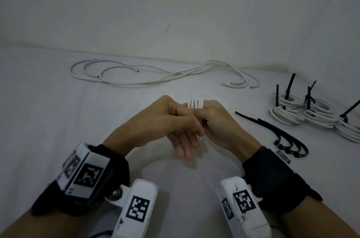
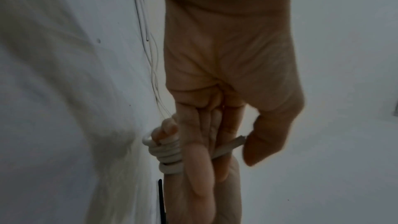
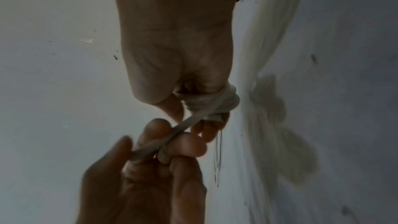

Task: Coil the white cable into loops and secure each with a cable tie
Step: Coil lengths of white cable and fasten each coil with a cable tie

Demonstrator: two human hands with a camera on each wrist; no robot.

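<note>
Head view: lower turns of white cable coil (image 1: 195, 103) hidden behind left hand (image 1: 155, 121). Rightmost tied bundle (image 1: 348, 128), right of coil, cut by frame edge. Right-wrist view blurred.

Bare desk (image 1: 48, 113) lies open left of and before the hands. Loose cables (image 1: 148, 77) bar the far edge; ties (image 1: 280, 134) and tied coils (image 1: 311, 113) crowd the right side.

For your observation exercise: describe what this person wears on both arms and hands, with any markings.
Both hands, left hand and right hand, are bare, without gloves or rings. Each forearm carries a black wrist strap holding a white box-shaped block printed with black-and-white square code markers. No sleeves show.
</note>
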